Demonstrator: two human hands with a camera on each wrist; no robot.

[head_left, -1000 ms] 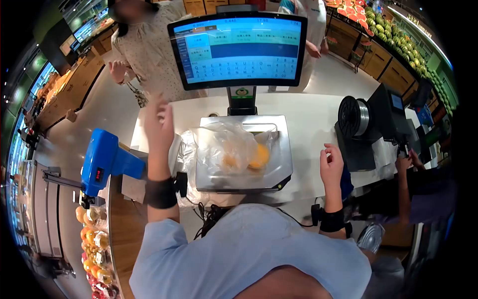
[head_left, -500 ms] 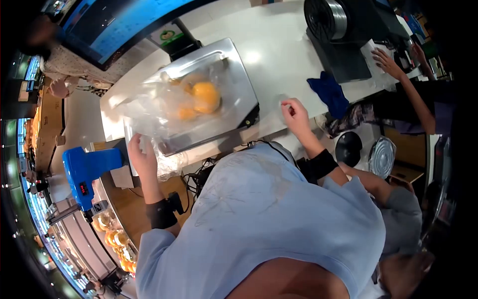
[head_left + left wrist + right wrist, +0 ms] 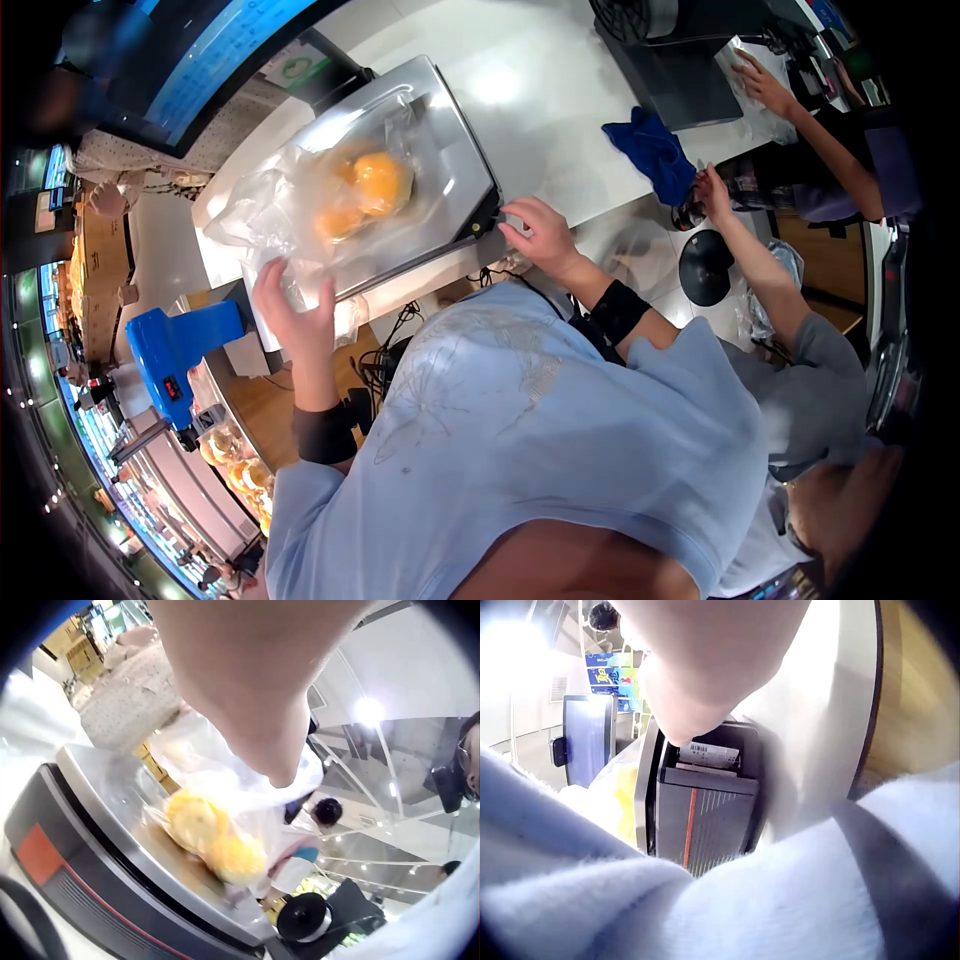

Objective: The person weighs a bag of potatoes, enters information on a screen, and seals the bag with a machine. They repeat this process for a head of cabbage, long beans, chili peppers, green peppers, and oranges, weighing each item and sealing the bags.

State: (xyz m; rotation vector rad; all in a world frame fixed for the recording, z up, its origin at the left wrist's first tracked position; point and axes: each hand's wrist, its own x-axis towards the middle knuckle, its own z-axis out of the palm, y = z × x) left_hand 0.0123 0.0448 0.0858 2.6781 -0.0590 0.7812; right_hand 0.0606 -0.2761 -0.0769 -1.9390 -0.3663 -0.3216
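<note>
On the metal tray (image 3: 452, 165) of a scale (image 3: 712, 817) lies a clear plastic bag (image 3: 255, 205) with yellow-orange items (image 3: 380, 185) inside. My left hand (image 3: 300, 312) is at the tray's near left edge, fingers and thumb spread beside the bag; from the left wrist that hand (image 3: 255, 690) overlaps the bag, and contact is unclear. At the scale's near right corner is my right hand (image 3: 545, 238), thumb and forefinger apart. In the right wrist view the hand (image 3: 712, 660) reaches to a printed label (image 3: 712, 755) in the scale's end slot; its fingertips are partly hidden.
A screen (image 3: 225, 65) stands behind the scale. Blue cloth (image 3: 652, 155) lies on the white counter (image 3: 540, 110) at the right, near a dark machine (image 3: 675, 85). A blue device (image 3: 165, 365) stands at the left. Other people's arms (image 3: 765, 265) are at the right.
The head view has swung and tilted down. My left hand has lowered from above the counter's left side to the bag's near edge; my right hand has moved left to the scale's corner.
</note>
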